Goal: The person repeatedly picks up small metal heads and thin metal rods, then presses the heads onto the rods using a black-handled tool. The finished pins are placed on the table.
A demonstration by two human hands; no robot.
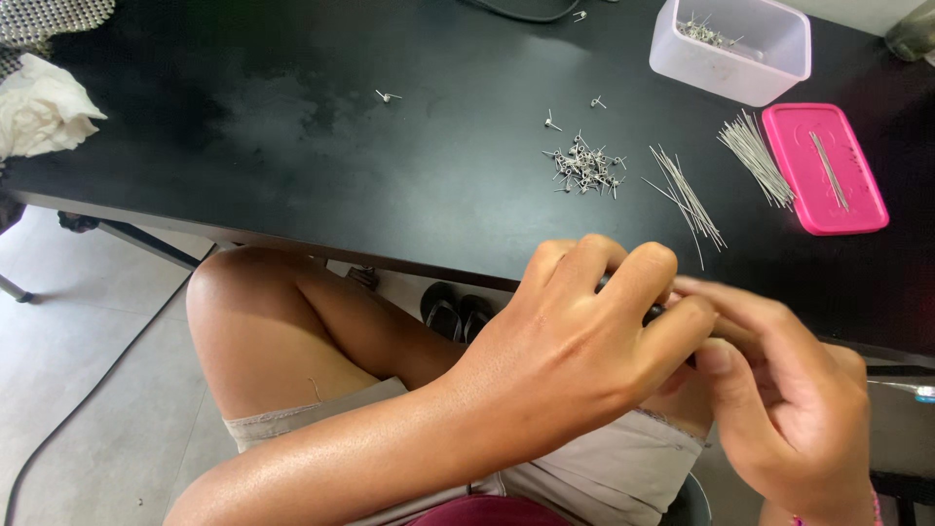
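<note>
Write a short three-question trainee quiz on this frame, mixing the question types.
1. True or false: the pink lid lies left of the clear plastic tub.
2. What lies in a small heap on the black table near its middle?
3. Where are both hands? A) over the tub B) together at the table's near edge C) on the white cloth

Key: 1 false. 2 small bent metal pieces. 3 B: left hand, right hand.
</note>
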